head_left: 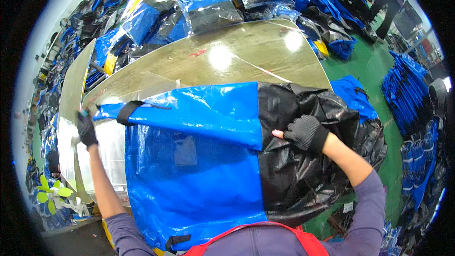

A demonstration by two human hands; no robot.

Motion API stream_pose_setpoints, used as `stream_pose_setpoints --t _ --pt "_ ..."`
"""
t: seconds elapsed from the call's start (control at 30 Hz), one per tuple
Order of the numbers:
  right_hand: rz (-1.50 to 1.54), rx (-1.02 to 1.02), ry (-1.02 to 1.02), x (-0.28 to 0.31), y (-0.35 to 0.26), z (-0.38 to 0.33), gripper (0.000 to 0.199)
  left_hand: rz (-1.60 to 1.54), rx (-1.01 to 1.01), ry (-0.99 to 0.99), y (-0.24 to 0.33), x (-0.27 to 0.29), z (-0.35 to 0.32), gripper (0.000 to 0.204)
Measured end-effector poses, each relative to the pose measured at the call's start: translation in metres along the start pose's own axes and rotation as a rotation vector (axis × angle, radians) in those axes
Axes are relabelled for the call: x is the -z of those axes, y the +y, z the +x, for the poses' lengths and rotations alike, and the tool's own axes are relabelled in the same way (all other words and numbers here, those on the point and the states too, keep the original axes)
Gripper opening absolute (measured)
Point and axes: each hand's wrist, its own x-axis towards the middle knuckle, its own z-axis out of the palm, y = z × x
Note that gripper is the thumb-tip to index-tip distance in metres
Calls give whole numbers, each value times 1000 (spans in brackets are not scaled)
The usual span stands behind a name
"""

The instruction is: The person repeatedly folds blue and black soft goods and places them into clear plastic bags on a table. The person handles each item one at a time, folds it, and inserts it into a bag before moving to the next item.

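A large blue and black bag (199,180) of shiny tarpaulin lies across the table in front of me, blue part to the left and black part to the right. A black strap (130,112) crosses its folded upper flap. My left hand (87,130), in a black fingertip-less glove, is closed at the flap's narrow left corner, which stretches toward it; the fingertips are partly blurred. My right hand (307,134), gloved alike, rests on the black part with fingers curled into the material and the bare thumb pointing left.
The bag lies on a glossy table (199,61) with a clear sheet on top. Beyond it are piled plastic-wrapped blue and black bags (208,4). Stacked blue pieces (405,95) stand on the green floor (374,66) at right. A small green-bladed fan (53,193) sits lower left. Another person (391,0) stands far right.
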Motion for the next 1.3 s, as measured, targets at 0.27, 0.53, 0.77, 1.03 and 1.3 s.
stream_pose_setpoints --t 0.27,0.53,0.77,1.03,1.3 --pt "302 -317 277 111 27 1 47 951 -1083 -880 165 -91 -128 80" --pt "69 -537 390 -44 3 -27 86 491 -566 -943 82 -72 -186 78" --pt "87 -553 349 -28 9 -25 92 712 -659 -608 0 -70 -149 88" --pt "9 -575 414 -46 15 -17 98 612 -1041 -817 170 -108 -195 57" --pt "554 -253 500 36 -81 -136 76 248 -1469 -779 247 -199 -356 48"
